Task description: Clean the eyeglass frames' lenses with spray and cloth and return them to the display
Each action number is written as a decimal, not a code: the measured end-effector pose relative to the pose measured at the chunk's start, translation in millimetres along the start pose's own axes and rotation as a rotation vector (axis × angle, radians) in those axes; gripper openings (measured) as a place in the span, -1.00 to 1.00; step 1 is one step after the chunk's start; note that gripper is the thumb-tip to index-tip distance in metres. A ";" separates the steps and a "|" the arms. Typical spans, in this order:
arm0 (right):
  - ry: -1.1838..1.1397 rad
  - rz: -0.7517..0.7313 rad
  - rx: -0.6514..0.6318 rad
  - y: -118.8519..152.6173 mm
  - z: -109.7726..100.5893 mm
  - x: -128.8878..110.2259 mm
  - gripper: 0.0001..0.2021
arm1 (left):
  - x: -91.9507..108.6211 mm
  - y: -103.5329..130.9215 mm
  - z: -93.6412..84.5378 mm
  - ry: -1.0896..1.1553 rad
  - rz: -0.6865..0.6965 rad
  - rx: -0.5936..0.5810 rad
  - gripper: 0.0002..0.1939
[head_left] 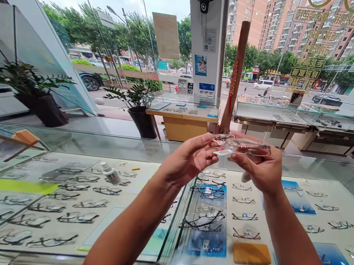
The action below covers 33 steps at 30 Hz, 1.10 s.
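Observation:
I hold a pair of clear, thin-framed eyeglasses [243, 146] up above the glass counter, with both hands. My left hand [189, 158] has its thumb and fingers on the left end of the eyeglasses, the other fingers curled below. My right hand [265, 170] grips the right end between thumb and fingers. A small white tag [222, 153] hangs under the eyeglasses near my left fingers. Beneath my hands, a glass display case [163, 261] shows rows of eyeglasses, some of them on blue cards [333, 258].
A white bottle [110, 173] is on the counter to the left. An orange-brown rectangular block [251, 253] lies at the front right. Potted plants [142, 121], a wooden post [236, 75] and more display cases [182, 116] stand beyond, before the windows.

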State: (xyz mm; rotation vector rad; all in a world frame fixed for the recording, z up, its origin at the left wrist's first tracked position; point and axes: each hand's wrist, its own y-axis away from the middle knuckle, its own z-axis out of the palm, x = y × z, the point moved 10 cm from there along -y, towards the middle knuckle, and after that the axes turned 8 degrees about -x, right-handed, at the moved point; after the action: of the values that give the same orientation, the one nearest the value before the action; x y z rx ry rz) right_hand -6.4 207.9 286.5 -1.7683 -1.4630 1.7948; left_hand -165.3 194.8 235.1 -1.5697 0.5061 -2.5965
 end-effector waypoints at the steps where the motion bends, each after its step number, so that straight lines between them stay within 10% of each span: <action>1: -0.003 -0.016 0.007 0.9 0.3 -1.6 -0.61 | -4.8 -0.3 1.6 0.029 -0.034 -0.007 -0.57; 16: 0.127 -0.212 0.123 6.6 -8.5 -23.2 -0.86 | -33.0 5.0 9.5 0.165 -0.277 -0.020 -0.60; 33: 0.252 -0.085 -0.037 -2.4 0.2 -26.4 -0.81 | -38.8 -9.5 2.5 -0.236 -0.291 -0.148 -0.46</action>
State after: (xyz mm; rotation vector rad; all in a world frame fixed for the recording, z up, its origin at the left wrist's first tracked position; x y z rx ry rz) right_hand -1.2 189.4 304.7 -1.8422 -1.4519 1.4523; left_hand -143.5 211.8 206.1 -2.1098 0.4924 -2.5655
